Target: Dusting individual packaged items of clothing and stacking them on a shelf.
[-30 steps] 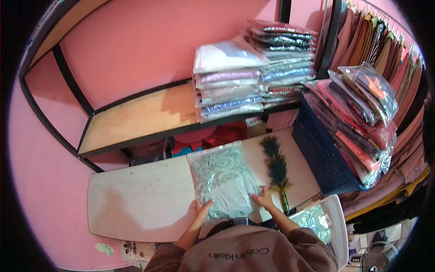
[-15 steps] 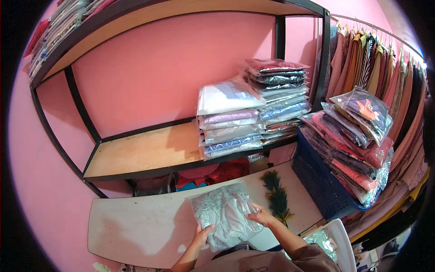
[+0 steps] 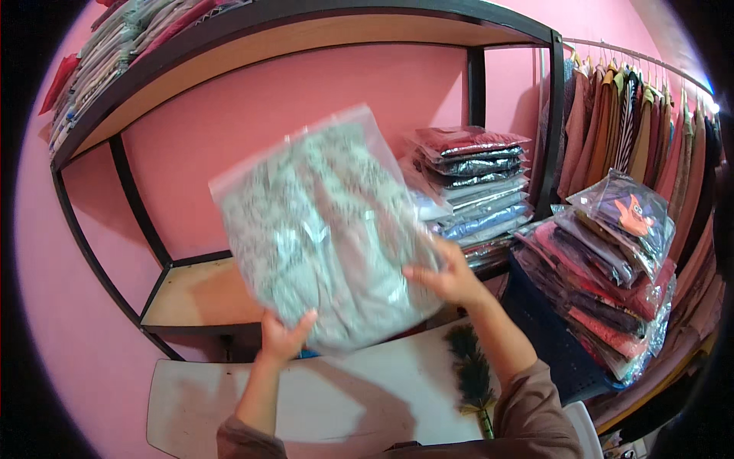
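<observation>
A clear plastic bag holding a folded pale green patterned garment [image 3: 329, 229] is raised in front of me, above the white table [image 3: 206, 398]. My left hand [image 3: 284, 335] grips its lower left edge, thumb on the front. On the right side, my right hand [image 3: 451, 274] pinches the edge with its thumb over the plastic. The bag hides part of the shelf board and the left stack of packed clothes behind it. Fingers behind the bag are mostly hidden.
A dark-framed shelf [image 3: 199, 325] stands behind the table, with a stack of bagged clothes [image 3: 478, 180] at its right. A blue basket [image 3: 550, 329] overflows with bagged clothes. A green tinsel-like sprig [image 3: 470, 367] lies on the table. Garments hang on a rail [image 3: 623, 53].
Both hands have lifted the bagged garment up from low over the table, to shelf height and closer to view. It now covers the left stack. The view has tilted slightly upward.
</observation>
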Demonstrator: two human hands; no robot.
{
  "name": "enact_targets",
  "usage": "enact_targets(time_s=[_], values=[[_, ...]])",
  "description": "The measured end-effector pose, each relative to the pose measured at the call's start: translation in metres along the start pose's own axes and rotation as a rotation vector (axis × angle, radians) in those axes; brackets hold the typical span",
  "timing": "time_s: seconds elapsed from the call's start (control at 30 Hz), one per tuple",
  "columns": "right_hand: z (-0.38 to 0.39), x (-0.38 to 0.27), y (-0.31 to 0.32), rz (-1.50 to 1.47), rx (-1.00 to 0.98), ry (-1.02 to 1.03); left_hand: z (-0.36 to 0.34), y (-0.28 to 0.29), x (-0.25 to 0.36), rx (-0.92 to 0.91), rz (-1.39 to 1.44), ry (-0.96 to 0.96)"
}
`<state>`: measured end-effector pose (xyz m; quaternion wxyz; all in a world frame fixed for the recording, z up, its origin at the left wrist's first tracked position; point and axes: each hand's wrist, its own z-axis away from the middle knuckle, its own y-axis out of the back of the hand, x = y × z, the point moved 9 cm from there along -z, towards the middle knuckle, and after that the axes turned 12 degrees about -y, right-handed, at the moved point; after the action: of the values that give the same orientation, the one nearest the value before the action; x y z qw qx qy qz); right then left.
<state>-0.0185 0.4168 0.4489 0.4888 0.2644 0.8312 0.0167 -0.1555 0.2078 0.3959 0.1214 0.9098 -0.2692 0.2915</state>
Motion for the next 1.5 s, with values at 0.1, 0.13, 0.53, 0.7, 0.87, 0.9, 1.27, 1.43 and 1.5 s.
enact_targets(time_s=[0.1, 0.13, 0.53, 0.7, 0.87, 0.9, 1.27, 1.43, 1.5], values=[[-0.070, -0.007, 0.048, 0.019, 0.136, 0.155, -0.089, -0.017, -0.036, -0.021, -0.059, -0.079], [-0.090, -0.009, 0.065, 0.005, 0.177, 0.192, -0.118, -0.026, -0.041, -0.020, -0.054, -0.097], [-0.111, 0.101, 0.086, 1.351, 0.498, -0.002, -0.167, -0.072, -0.260, 0.029, 0.074, 0.673], [-0.106, 0.094, 0.073, 1.391, 0.435, 0.163, -0.174, -0.073, -0.255, -0.073, 0.073, 0.554], [-0.112, 0.116, 0.088, 1.287, 0.360, 0.109, -0.185, -0.061, -0.273, -0.145, -0.001, 0.552], [-0.113, 0.115, 0.084, 1.275, 0.342, 0.115, -0.184, -0.058, -0.286, -0.154, 0.089, 0.584], [-0.070, 0.102, 0.112, 1.136, 0.506, 0.000, -0.201, -0.141, -0.232, -0.304, 0.033, 0.474], [-0.084, 0.065, 0.087, 1.377, 0.494, -0.021, -0.215, -0.098, -0.288, -0.160, 0.146, 0.400], [-0.097, 0.044, 0.091, 1.215, 0.590, 0.179, -0.210, -0.104, -0.286, -0.154, 0.197, 0.406]])
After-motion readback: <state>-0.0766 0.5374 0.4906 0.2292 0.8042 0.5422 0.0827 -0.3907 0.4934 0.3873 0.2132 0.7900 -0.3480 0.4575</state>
